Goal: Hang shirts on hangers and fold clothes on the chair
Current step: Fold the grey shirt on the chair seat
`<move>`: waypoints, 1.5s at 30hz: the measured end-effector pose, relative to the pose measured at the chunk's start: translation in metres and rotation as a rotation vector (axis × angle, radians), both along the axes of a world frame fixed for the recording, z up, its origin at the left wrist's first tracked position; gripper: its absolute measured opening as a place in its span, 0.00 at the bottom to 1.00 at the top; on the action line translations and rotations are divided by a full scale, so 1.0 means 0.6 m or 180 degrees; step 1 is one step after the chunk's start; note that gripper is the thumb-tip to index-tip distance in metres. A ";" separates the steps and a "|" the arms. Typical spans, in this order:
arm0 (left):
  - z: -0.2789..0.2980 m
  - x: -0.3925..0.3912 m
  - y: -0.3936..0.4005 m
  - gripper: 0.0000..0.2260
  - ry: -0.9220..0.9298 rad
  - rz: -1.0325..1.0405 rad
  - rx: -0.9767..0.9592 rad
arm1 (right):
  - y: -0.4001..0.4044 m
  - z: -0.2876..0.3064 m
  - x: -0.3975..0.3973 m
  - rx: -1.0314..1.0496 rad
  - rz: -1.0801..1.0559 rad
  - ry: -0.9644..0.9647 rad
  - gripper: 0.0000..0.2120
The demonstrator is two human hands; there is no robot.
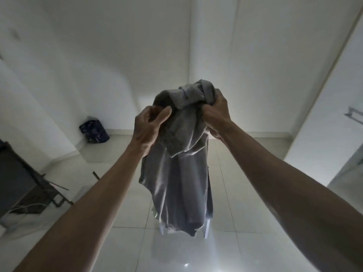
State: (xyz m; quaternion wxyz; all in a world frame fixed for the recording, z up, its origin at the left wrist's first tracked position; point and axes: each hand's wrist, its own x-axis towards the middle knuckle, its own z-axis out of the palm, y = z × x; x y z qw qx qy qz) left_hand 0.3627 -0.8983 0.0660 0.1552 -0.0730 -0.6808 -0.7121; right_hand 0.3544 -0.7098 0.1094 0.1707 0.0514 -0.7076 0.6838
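Both hands hold a grey shirt (176, 183) up in the air, above the floor (245, 222). The left hand (146, 127) pinches its top; the right hand (216, 112) grips a bunched part. A loose pinch might let it drop.

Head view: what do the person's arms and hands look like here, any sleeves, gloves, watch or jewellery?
Both forearms are bare right up to the bottom edge of the frame; no sleeve shows. The left hand and right hand wear no gloves. No watch, bracelet or ring is visible on either wrist or on the fingers that show, though dim light and motion blur could hide something small.
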 end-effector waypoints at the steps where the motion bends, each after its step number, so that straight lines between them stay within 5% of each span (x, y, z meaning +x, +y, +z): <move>1: -0.027 0.012 -0.018 0.31 0.0230 0.0507 -0.0624 | -0.011 0.018 0.003 -0.0129 0.0032 0.0025 0.22; 3: -0.100 0.031 -0.054 0.52 0.0175 0.0858 -0.1276 | -0.038 0.057 0.005 -0.0397 0.0096 0.0042 0.21; 6: -0.193 0.050 -0.095 0.64 -0.0491 -0.0393 -0.1234 | -0.087 0.107 0.005 -0.0931 0.0131 0.0018 0.20; 8: -0.207 0.067 -0.097 0.55 -0.1146 -0.0892 -0.1110 | -0.109 0.124 0.002 -0.1256 0.0241 -0.0026 0.21; 9: -0.199 0.070 -0.099 0.42 -0.1298 -0.0867 -0.0968 | -0.122 0.131 0.000 -0.1291 0.0366 -0.0037 0.22; 11: -0.165 0.072 -0.092 0.17 -0.1303 -0.0975 -0.0622 | -0.132 0.124 0.003 -0.1163 0.0632 -0.0224 0.29; 13: -0.120 0.074 -0.071 0.07 -0.1282 -0.0983 -0.0211 | -0.136 0.097 0.014 -0.0610 0.0740 -0.0517 0.33; 16: -0.082 0.040 -0.055 0.12 -0.1511 -0.0699 0.1267 | -0.137 0.044 0.050 0.0563 0.0327 -0.0715 0.38; 19: -0.039 -0.003 -0.073 0.18 -0.1346 -0.0952 0.1727 | -0.133 -0.022 0.097 0.1071 0.0681 -0.0839 0.26; 23: -0.002 -0.068 -0.097 0.25 -0.1350 -0.0880 0.2307 | -0.125 -0.126 0.116 0.1369 0.0934 -0.1007 0.64; 25: 0.023 -0.064 -0.101 0.24 -0.1316 -0.0671 0.2379 | -0.123 -0.159 0.114 0.0838 0.0792 -0.1406 0.63; 28: 0.037 -0.025 -0.114 0.22 -0.1413 -0.0489 0.1810 | -0.130 -0.160 0.120 -0.0188 0.0874 -0.1608 0.37; 33: 0.010 0.016 -0.138 0.50 -0.1771 -0.0522 -0.0651 | -0.138 -0.076 0.097 -0.0931 0.0073 -0.1347 0.18; 38: 0.021 0.064 -0.112 0.20 -0.1342 -0.1713 -0.1206 | -0.134 -0.053 0.068 -0.1405 0.0693 -0.1490 0.14; 41: 0.025 0.055 -0.104 0.21 -0.1286 -0.1444 -0.1396 | -0.117 -0.046 0.060 -0.1293 0.1414 -0.1388 0.16; 45: 0.027 0.044 -0.095 0.29 -0.1247 -0.1744 -0.1426 | -0.084 -0.034 0.060 -0.0684 0.1412 -0.1075 0.26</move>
